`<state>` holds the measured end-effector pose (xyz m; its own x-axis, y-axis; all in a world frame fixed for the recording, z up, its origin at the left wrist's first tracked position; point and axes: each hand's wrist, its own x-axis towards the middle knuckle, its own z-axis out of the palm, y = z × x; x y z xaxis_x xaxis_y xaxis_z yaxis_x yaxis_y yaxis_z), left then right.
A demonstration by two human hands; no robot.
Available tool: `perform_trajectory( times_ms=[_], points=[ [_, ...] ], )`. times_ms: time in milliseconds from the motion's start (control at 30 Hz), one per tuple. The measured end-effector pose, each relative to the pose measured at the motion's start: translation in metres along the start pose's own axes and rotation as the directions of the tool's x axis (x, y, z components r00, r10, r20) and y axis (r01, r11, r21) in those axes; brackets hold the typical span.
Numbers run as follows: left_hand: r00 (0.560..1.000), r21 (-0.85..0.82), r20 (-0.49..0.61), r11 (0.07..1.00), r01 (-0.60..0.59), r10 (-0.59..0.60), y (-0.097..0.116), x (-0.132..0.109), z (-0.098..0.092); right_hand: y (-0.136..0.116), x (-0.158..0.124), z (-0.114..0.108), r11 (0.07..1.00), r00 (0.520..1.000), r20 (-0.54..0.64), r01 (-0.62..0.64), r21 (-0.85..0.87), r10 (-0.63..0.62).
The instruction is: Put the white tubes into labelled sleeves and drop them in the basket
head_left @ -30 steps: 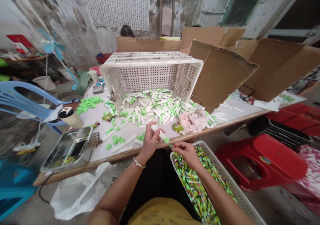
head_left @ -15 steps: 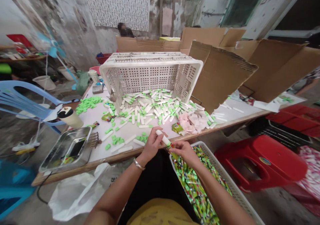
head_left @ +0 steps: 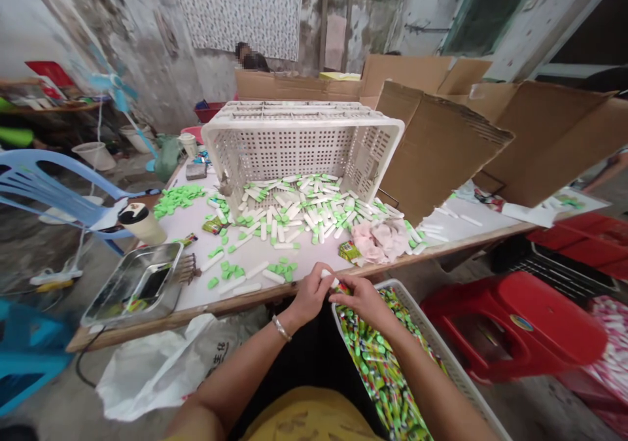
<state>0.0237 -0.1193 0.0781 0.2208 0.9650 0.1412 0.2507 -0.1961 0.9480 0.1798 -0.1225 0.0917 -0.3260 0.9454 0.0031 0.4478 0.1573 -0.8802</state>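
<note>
The left hand is gripping a white tube — the right hand is pinching its far end, just above a plastic basket of green-printed tubes.

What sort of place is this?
Probably a small, informal manual-assembly workshop: loose white plastic tubes and green caps are spread across a long table, with a tipped white plastic crate behind them and a basket of green-and-white pieces at the worker's lap.
</note>
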Motion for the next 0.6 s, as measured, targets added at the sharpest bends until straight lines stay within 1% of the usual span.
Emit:
perform_trajectory(
  times_ms=[67, 100, 133, 200, 267, 333, 400, 467, 500, 533, 567, 600],
  points=[
    [0.997, 0.016, -0.075, 1.000, 0.018, -0.016, -0.002, 0.002, 0.000, -0.001, -0.002, -0.003, 0.990, 0.999, -0.050, -0.009, -0.137, 0.002],
    [0.996, 0.039, -0.083, 0.999, 0.024, -0.021, -0.003, 0.002, 0.001, -0.001, -0.003, -0.003, 0.980, 0.998, -0.068, -0.014, -0.200, 0.001],
    [0.998, 0.072, -0.067, 0.997, 0.021, -0.016, -0.004, 0.002, 0.003, -0.002, -0.005, -0.003, 0.968, 0.997, -0.078, -0.012, -0.252, -0.008],
    [1.000, 0.153, 0.000, 0.988, -0.018, 0.018, -0.006, 0.000, 0.012, -0.002, -0.007, -0.002, 0.946, 0.995, -0.090, 0.018, -0.322, -0.050],
    [0.996, 0.226, 0.056, 0.971, -0.077, 0.066, -0.006, -0.004, 0.021, 0.001, -0.011, 0.000, 0.932, 0.992, -0.094, 0.044, -0.359, -0.083],
    [0.986, 0.272, 0.124, 0.952, -0.142, 0.112, -0.008, -0.007, 0.028, 0.011, -0.017, 0.001, 0.928, 0.994, -0.082, 0.032, -0.372, -0.067],
    [0.966, 0.301, 0.216, 0.931, -0.205, 0.143, -0.015, -0.006, 0.030, 0.031, -0.028, 0.001, 0.929, 0.999, -0.047, -0.023, -0.370, 0.006],
    [0.951, 0.353, 0.280, 0.908, -0.228, 0.130, -0.027, 0.004, 0.026, 0.063, -0.047, -0.001, 0.911, 0.991, -0.017, -0.127, -0.393, 0.131],
    [0.951, 0.415, 0.293, 0.884, -0.216, 0.095, -0.035, 0.013, 0.021, 0.082, -0.058, -0.003, 0.871, 0.976, -0.021, -0.204, -0.446, 0.218],
    [0.956, 0.490, 0.288, 0.850, -0.191, 0.048, -0.043, 0.024, 0.015, 0.101, -0.069, -0.006, 0.809, 0.955, -0.045, -0.273, -0.521, 0.293],
    [0.960, 0.582, 0.278, 0.797, -0.165, -0.004, -0.052, 0.038, 0.007, 0.120, -0.080, -0.010, 0.726, 0.933, -0.093, -0.330, -0.603, 0.346],
    [0.966, 0.691, 0.250, 0.710, -0.135, -0.060, -0.060, 0.054, -0.001, 0.136, -0.090, -0.016, 0.614, 0.899, -0.154, -0.396, -0.682, 0.410]
  ],
)
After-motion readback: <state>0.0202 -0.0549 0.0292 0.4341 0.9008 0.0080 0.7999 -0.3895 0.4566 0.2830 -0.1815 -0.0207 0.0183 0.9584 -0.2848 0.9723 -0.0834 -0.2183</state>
